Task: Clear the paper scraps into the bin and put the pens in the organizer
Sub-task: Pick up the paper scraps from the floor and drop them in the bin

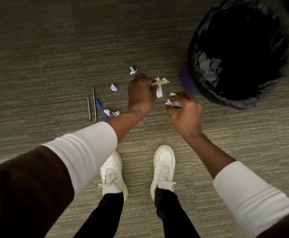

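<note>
Scrap-clearing step in hand: left hand (141, 93) pinches a flat white paper strip (160, 86), right hand (186, 114) is fisted on crumpled white paper scraps (173, 103); next, judged, both empty into the black-lined bin (200, 48) at upper right (pens (94, 104) lie untouched left of centre; organizer unseen).

White crumpled paper scraps (113, 87) scattered on carpet; some pinched in both hands; more in black-lined bin (240, 54), upper right. Two dark pens (94, 103) + blue pen (100, 109) lie left
</note>
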Demonstrator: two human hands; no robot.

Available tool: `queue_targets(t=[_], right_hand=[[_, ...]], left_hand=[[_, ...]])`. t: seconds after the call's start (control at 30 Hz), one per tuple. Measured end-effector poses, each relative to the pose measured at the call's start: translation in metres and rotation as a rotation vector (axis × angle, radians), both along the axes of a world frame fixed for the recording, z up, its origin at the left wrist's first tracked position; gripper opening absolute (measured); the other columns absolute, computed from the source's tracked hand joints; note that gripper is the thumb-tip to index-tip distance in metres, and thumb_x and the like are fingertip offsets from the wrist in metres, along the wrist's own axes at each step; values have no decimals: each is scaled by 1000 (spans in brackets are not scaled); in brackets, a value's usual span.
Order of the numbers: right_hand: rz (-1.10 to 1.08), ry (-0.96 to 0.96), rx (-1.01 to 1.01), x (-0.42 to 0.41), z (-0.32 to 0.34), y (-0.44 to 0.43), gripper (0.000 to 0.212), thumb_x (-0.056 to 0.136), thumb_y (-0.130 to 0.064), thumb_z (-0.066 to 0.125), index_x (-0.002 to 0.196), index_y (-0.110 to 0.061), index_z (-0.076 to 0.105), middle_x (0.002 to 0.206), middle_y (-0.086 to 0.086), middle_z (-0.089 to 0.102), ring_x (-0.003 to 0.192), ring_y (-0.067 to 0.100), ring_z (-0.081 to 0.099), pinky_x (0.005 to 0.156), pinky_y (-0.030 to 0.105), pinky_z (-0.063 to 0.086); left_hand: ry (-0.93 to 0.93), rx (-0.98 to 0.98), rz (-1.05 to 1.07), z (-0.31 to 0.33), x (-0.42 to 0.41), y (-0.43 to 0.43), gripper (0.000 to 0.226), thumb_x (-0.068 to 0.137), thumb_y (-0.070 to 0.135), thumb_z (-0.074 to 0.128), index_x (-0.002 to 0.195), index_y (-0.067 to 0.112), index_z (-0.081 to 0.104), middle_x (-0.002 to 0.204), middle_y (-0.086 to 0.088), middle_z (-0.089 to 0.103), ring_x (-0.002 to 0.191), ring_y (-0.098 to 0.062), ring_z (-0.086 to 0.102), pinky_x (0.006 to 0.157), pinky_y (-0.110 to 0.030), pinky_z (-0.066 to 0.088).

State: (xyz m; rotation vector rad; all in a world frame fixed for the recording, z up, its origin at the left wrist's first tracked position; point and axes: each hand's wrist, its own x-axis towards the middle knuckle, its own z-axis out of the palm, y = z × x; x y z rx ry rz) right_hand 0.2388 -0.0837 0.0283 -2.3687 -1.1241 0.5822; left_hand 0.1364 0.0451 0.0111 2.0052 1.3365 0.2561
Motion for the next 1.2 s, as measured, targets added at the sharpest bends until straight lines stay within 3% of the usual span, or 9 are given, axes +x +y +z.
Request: queue_targets(t=[0.07,0.2,0.3,0.43,0.53,0.7,0.8,0.97,1.2], right_hand=[[-39,-28,37,14,27,7,21,80,-7,84,101,-7,81,106,10,75,78,8,62,71,-12,31],[-142,-61,125,46,80,17,20,81,-17,79,98,-7,80,94,7,77,75,13,65,65,-4,33],[-231,-58,107,79,102,16,26,81,-28,76,102,-12,79,93,5,79,78,16,69,66,20,47],[-464,26,113,127,96,5,34,76,-38,76,103,-19,78,91,-3,79,83,16,74,70,29,57],[-544,135,64,152,82,0,37,67,-39,79,101,-25,79,87,-5,79,82,15,77,75,42,65],[-596,182,55,187,54,-4,42,61,-36,78,103,-31,78,87,-9,80,80,12,79,74,39,67],[-552,75,60,172,61,0,39,67,-32,72,105,-29,78,89,-9,80,84,11,78,78,39,66],[-318,-13,212,107,84,11,28,80,-17,61,101,-17,78,96,1,78,85,14,73,79,31,58],[129,106,200,19,39,38,19,84,-8,63,97,-12,76,97,2,76,80,14,71,73,32,58]], left_hand=[[-47,15,5,24,17,1,18,93,21,68,102,12,81,104,-10,72,91,-25,70,85,-31,53],[-233,73,32,73,57,-5,41,89,42,53,86,11,79,90,-9,74,79,-26,68,70,-33,53],[-331,203,62,93,92,-16,43,86,39,51,84,6,79,87,-15,72,79,-32,67,71,-37,49],[-322,133,-2,98,136,-31,19,87,16,70,99,4,78,102,-18,71,95,-34,67,82,-40,53],[-196,17,-54,85,158,-31,24,89,23,68,107,11,76,110,-12,72,105,-29,67,86,-34,53],[-136,-77,-183,82,168,-38,49,91,18,66,139,15,61,133,-9,67,125,-28,62,101,-36,52],[-175,-101,-165,79,154,-46,52,91,20,64,141,11,54,129,-9,69,119,-28,66,99,-39,54],[-276,44,-7,60,98,-53,28,90,24,58,108,7,70,99,-10,76,83,-29,71,71,-31,55],[-25,-70,16,-9,-23,-42,13,89,13,56,93,19,67,86,0,74,73,-22,70,66,-38,60]])
